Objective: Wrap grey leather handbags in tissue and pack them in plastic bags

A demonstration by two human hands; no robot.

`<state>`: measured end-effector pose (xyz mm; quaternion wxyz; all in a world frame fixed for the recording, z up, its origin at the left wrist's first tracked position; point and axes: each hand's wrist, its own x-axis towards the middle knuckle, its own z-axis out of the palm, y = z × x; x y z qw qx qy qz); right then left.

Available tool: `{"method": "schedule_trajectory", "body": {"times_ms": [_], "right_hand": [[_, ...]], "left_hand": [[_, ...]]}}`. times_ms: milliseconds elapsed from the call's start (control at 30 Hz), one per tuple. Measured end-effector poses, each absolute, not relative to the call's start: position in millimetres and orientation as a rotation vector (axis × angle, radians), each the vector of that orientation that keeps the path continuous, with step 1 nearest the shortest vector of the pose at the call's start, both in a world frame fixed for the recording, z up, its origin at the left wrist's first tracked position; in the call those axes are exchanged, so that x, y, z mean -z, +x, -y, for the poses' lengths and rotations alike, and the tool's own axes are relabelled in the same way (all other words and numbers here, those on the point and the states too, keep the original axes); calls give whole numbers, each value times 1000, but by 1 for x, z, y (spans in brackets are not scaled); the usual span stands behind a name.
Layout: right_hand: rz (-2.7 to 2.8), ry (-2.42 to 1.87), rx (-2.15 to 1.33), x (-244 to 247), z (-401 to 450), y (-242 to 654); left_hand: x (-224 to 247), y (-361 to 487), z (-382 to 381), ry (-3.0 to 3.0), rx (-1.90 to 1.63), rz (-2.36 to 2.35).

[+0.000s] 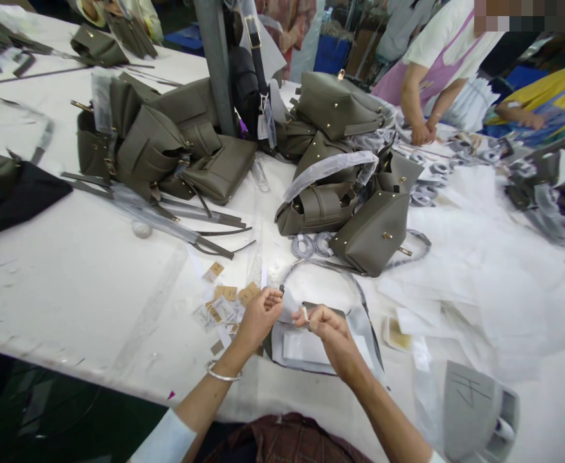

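Near the table's front edge lies a bag (360,321) with its pale inner side showing and a white rectangle on it. My left hand (266,307), with a bangle at the wrist, pinches the dark end of a thin strap (289,271) above the bag's left side. Over the bag's middle, my right hand (325,321) has its fingers closed on a small white piece (305,315), too small to name. The hands are a little apart. Brown cards and small clear packets (224,308) lie scattered left of my left hand.
Olive bags (219,167) are heaped at the back left, more bags (374,231) right of centre. A post (213,64) stands between. At right are white sheets (480,270) and a grey dispenser (473,411). People work across the table.
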<state>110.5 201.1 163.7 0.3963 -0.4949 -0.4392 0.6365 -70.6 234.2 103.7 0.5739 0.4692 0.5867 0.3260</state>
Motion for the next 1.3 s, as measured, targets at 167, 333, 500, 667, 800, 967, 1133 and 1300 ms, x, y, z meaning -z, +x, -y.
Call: {"method": "schedule_trajectory", "body": {"times_ms": [167,333,500,667,800,967,1133,1300], "right_hand": [[672,-1415,-1681,-142,-227,116],[806,-1794,-1589,-107,-263,131],[977,-2032,-1864,-65,-296,129],[1008,-1899,-2160,-50,-311,117],[1014,-1785,-2262,-48,-312,118],[1099,-1768,-2200,-46,-307,128],[1741,-1819,-1849,-55,-296,150],[1367,-1607,-2072,-65,-283,151]], "left_hand": [[-71,-63,-273,1315,-701,-1503],[-43,-51,-297,1268,-585,-1479],[-28,-48,-304,1135,-451,-1412],[-28,-46,-299,1217,-388,-1214],[-25,-48,-292,1474,-382,-1201],[-27,-57,-284,1563,-344,-1314],[-37,-71,-270,1680,-231,-1443],[-43,-72,-254,1546,-578,-1411]]}}
